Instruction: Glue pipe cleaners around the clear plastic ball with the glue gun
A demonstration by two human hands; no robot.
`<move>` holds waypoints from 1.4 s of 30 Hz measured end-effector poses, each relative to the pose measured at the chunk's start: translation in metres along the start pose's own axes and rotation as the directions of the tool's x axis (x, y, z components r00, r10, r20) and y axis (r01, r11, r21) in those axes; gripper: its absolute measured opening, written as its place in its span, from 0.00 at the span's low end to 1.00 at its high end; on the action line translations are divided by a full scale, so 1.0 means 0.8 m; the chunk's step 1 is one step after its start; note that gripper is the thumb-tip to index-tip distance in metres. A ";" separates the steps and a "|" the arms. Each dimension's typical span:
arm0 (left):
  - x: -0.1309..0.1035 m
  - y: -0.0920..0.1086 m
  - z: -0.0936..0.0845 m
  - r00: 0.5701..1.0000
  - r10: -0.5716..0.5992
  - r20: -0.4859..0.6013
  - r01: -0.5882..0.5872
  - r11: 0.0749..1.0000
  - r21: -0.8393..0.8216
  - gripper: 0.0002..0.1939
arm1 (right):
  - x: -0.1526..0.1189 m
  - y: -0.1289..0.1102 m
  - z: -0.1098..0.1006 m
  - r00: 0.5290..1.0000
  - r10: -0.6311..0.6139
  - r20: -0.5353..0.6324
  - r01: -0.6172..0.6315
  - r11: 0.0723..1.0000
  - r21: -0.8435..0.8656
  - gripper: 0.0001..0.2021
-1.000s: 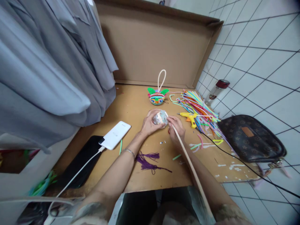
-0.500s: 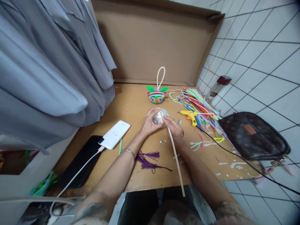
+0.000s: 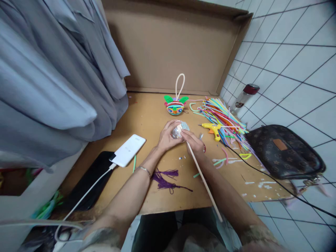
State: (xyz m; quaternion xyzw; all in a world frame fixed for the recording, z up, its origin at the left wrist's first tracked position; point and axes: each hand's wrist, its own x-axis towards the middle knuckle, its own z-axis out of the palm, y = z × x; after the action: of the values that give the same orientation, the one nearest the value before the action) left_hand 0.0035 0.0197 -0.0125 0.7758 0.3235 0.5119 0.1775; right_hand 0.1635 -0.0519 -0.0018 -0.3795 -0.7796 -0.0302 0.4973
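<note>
Near the middle of the table, my left hand (image 3: 167, 135) wraps round the left side of a clear, shiny ball (image 3: 176, 131). On the ball's right side, my right hand (image 3: 193, 140) pinches a long pale strip (image 3: 203, 178) against it. The strip's free end hangs down past the table's front edge, over my right forearm's inner side. Behind the ball sits a colourful animal-face ornament (image 3: 175, 107) with green ears and a white loop (image 3: 180, 84). Purple tassels (image 3: 165, 181) lie between my forearms.
A yellow glue gun (image 3: 215, 129) and a heap of coloured strips (image 3: 223, 117) lie right of my hands, with a brown bag (image 3: 286, 150) and bottle (image 3: 244, 98) beyond. A white phone (image 3: 130, 150) is at left. A black cord (image 3: 258, 170) crosses the right side.
The strip's hanging end has swung to the right, towards my right forearm. Both hands have stayed at the ball almost unmoved.
</note>
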 end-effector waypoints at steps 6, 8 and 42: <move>-0.001 -0.002 0.000 1.000 -0.007 0.014 0.007 1.000 0.005 0.30 | 0.001 0.000 0.001 0.999 -0.039 -0.004 0.039 0.998 -0.046 0.19; 0.000 -0.002 0.001 1.000 0.002 0.010 -0.002 1.000 -0.001 0.30 | 0.001 0.001 0.001 0.998 -0.056 -0.015 0.055 0.997 -0.057 0.19; -0.004 -0.007 0.003 0.997 0.071 -0.011 -0.071 0.997 0.021 0.27 | 0.002 0.003 0.008 0.999 -0.046 0.005 0.046 0.989 -0.141 0.19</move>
State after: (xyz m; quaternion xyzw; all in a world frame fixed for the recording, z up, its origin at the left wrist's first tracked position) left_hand 0.0031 0.0222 -0.0191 0.7854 0.3022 0.5192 0.1493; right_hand 0.1595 -0.0466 -0.0046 -0.3958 -0.7844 -0.0965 0.4677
